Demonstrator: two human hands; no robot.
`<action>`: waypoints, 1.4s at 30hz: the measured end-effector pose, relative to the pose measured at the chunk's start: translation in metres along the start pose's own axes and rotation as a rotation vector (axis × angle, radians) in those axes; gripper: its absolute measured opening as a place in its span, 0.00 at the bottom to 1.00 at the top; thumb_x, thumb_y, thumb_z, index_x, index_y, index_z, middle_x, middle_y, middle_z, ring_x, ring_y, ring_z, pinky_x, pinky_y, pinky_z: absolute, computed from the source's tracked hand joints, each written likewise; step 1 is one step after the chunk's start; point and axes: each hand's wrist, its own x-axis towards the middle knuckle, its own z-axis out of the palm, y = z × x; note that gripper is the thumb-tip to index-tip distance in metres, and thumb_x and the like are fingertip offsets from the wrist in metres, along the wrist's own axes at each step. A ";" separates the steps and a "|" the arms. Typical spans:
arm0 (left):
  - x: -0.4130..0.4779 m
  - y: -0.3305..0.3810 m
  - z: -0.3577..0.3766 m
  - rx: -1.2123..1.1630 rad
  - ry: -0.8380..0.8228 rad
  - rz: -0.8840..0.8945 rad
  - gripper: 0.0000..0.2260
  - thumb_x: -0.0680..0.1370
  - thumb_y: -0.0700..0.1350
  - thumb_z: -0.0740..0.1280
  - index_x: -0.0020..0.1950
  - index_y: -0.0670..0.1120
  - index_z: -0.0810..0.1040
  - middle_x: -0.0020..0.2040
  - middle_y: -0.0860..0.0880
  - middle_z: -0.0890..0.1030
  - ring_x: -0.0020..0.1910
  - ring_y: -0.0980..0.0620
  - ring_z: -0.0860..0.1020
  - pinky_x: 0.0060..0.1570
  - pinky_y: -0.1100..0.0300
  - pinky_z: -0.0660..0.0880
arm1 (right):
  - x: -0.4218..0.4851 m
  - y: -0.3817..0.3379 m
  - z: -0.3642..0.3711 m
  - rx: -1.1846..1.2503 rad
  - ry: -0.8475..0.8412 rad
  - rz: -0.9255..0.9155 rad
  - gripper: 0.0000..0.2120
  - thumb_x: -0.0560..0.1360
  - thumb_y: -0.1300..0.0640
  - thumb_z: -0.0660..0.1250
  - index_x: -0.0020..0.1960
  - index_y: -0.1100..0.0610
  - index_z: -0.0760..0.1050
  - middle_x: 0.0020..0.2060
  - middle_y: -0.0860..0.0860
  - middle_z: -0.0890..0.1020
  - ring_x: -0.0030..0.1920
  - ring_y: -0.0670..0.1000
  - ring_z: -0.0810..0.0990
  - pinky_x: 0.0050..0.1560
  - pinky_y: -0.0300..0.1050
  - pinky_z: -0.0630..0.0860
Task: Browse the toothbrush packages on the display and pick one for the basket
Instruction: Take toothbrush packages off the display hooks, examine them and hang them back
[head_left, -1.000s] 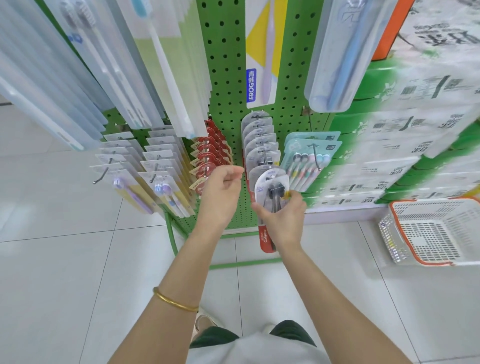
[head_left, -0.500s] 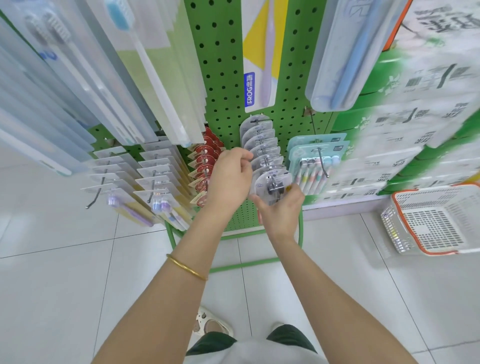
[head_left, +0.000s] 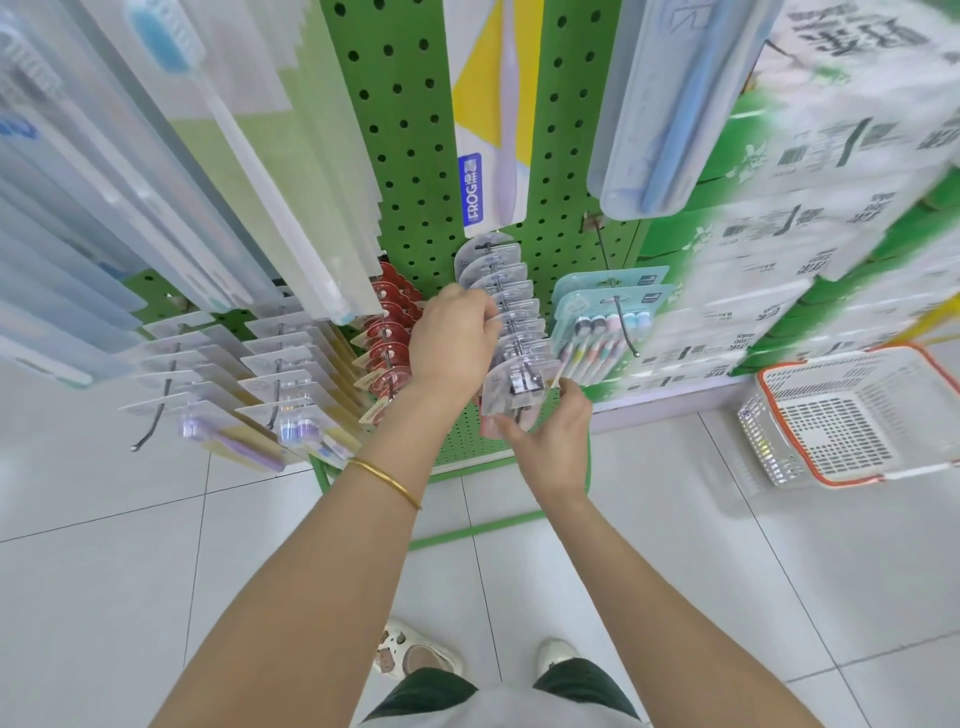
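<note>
A row of clear toothbrush blister packs (head_left: 501, 291) hangs on a hook of the green pegboard display (head_left: 405, 135). My left hand (head_left: 452, 343) reaches into the left side of this row, its fingers curled on the edges of the packs. My right hand (head_left: 550, 441) holds the front pack (head_left: 514, 387) from below, thumb on its left edge and fingers at its right. The white basket with an orange rim (head_left: 852, 415) sits on the floor at the right.
Red packs (head_left: 387, 332) hang left of the row, a teal multi-brush pack (head_left: 602, 322) to its right. More packs (head_left: 280, 384) hang at lower left, long ones (head_left: 249, 156) overhead. Stacked tissue packs (head_left: 810, 218) fill the right. White tiled floor lies below.
Both hands moved up and in toward the hook. My left hand went from beside the row into the packs, and the front pack in my right hand came up against the row.
</note>
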 end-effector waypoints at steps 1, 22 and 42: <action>0.001 0.000 0.000 0.007 0.004 -0.001 0.06 0.78 0.44 0.65 0.53 0.44 0.79 0.52 0.45 0.76 0.51 0.45 0.75 0.50 0.49 0.75 | -0.001 0.002 -0.001 -0.016 -0.003 -0.019 0.43 0.66 0.54 0.78 0.71 0.66 0.58 0.63 0.59 0.68 0.63 0.56 0.65 0.60 0.42 0.64; -0.057 -0.003 0.005 0.510 0.320 -0.134 0.08 0.64 0.42 0.72 0.40 0.42 0.79 0.43 0.44 0.77 0.42 0.43 0.75 0.42 0.54 0.71 | -0.021 0.010 -0.027 -0.061 -0.122 -0.081 0.38 0.70 0.60 0.73 0.73 0.65 0.56 0.69 0.60 0.64 0.69 0.56 0.62 0.62 0.34 0.57; -0.164 0.024 0.008 -0.320 0.443 -0.213 0.02 0.80 0.41 0.60 0.49 0.43 0.70 0.40 0.46 0.75 0.40 0.46 0.73 0.41 0.50 0.69 | -0.047 -0.007 -0.075 0.165 -0.266 -0.137 0.20 0.75 0.61 0.66 0.66 0.60 0.69 0.59 0.53 0.74 0.60 0.51 0.72 0.63 0.46 0.69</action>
